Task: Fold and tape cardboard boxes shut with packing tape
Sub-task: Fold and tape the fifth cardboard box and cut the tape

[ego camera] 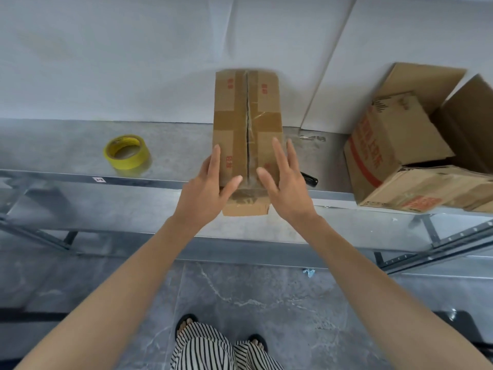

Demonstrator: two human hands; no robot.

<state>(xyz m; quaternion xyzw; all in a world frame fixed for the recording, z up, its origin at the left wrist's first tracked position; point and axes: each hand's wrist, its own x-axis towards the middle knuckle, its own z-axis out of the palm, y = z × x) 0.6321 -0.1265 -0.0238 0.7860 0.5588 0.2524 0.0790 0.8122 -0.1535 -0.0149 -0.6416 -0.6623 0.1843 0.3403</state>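
A long brown cardboard box [246,116] stands on the metal table [66,158], its two top flaps meeting along a centre seam with old tape marks across them. My left hand [210,188] lies with straight fingers on the box's near left edge, thumb on the top flap. My right hand [284,180] has spread, straight fingers over the near right flap. A roll of yellow packing tape [125,152] lies flat on the table to the left, apart from both hands.
A stack of used cardboard boxes [416,156] with red print fills the table's right end. A dark tool handle [309,178] pokes out behind my right hand. A white wall backs the table; my feet stand on grey floor below.
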